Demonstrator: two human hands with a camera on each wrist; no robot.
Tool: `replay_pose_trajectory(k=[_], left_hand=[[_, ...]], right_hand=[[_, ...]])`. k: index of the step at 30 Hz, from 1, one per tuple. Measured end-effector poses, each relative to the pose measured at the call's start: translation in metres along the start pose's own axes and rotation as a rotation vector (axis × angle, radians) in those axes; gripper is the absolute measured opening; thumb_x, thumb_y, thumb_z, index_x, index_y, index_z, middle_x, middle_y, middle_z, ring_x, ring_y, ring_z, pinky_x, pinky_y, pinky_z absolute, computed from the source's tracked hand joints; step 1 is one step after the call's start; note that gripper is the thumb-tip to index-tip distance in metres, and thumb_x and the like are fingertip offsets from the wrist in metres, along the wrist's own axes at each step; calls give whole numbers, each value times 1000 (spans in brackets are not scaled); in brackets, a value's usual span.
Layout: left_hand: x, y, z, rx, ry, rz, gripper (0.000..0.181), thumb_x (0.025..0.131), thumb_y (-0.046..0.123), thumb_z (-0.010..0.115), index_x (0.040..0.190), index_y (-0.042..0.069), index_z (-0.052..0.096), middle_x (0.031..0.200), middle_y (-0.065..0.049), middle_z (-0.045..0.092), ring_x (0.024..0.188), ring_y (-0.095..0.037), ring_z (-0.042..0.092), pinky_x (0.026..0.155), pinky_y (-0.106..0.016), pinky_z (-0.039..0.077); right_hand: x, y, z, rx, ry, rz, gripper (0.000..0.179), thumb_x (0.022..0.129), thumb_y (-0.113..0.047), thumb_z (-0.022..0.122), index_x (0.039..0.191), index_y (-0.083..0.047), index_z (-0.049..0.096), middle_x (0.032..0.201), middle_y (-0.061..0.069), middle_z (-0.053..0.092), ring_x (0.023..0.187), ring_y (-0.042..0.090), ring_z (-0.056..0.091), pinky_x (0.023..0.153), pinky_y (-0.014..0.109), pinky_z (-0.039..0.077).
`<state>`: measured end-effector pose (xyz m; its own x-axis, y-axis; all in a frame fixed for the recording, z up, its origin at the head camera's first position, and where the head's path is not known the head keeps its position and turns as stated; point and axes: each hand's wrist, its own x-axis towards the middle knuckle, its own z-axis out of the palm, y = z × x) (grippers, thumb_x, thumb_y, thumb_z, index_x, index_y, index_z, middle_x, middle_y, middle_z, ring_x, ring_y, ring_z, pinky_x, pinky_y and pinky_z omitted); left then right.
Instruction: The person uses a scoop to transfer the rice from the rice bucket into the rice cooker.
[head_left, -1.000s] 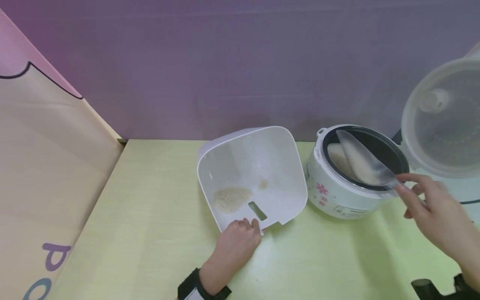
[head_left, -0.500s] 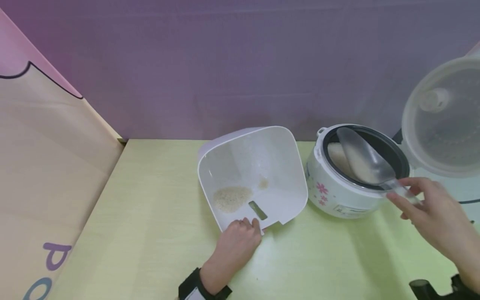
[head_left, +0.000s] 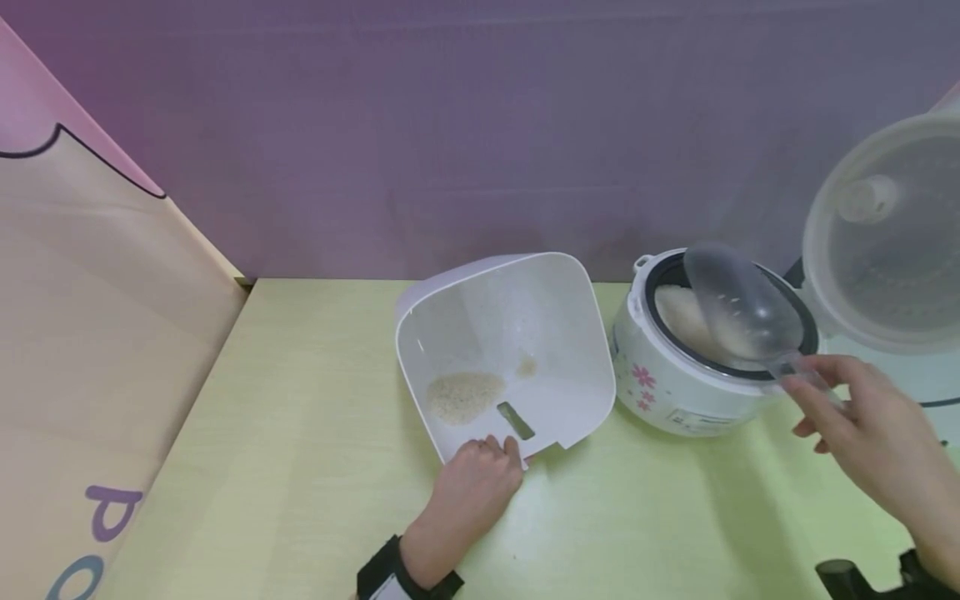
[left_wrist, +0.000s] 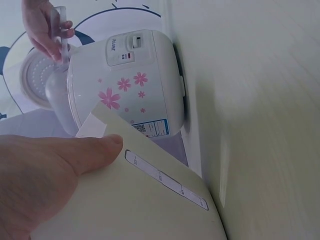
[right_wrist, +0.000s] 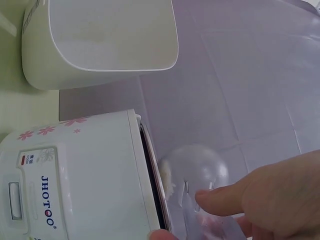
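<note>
My right hand (head_left: pixel 862 412) pinches the handle of a clear plastic scoop (head_left: pixel 738 304) between thumb and fingers. The scoop's bowl is over the open mouth of the white rice cooker (head_left: pixel 693 408), with a few grains showing on it. Pale rice (head_left: pixel 681 315) lies inside the cooker's dark-rimmed pot, partly hidden behind the scoop. My left hand (head_left: pixel 480 492) grips the near rim of a white rice bin (head_left: pixel 558 333), which tilts with its opening toward me. In the left wrist view, the thumb (left_wrist: pixel 100 152) presses on the bin's wall. A small heap of rice (head_left: pixel 465 397) sits in the bin.
The cooker's round lid (head_left: pixel 885 242) stands open at the right. A cord (head_left: pixel 941 403) runs behind my right hand. Beyond the pale green table (head_left: pixel 315 400) rises a purple backdrop (head_left: pixel 480 142), and a cream panel (head_left: pixel 97 333) stands along the left.
The scoop has rolled in my right hand and risen slightly, and more rice in the pot now shows beside it. My left hand and the bin have stayed put.
</note>
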<state>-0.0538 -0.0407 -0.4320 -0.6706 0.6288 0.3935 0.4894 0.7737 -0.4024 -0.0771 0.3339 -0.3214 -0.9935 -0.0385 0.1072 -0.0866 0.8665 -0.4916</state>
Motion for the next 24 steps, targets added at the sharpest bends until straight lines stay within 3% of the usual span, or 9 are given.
replay_pose_trajectory(k=[8,17,24], left_hand=[[0,0,0,7,3,-2,21,88,28,77,76,14,68,57,5,57,48,-3,46,44,-19,34],[-1,0,2,0,19,-7,24,88,30,77,74,15,65,57,5,56,48,-3,46,44,-19,35],[-1,0,2,-3,15,-7,24,88,31,78,75,14,66,57,5,56,48,-3,46,44,-19,35]], right_hand=[[-2,-2,0,-35,-23,46,48,110,-26,46,139,13,45,80,7,68,52,5,57,48,28,42],[-1,-4,0,-64,-61,113,53,112,-33,37,136,13,45,69,3,63,52,11,56,51,27,41],[-3,-5,2,-40,-43,97,52,112,-33,38,135,12,47,69,4,62,52,10,54,50,27,42]])
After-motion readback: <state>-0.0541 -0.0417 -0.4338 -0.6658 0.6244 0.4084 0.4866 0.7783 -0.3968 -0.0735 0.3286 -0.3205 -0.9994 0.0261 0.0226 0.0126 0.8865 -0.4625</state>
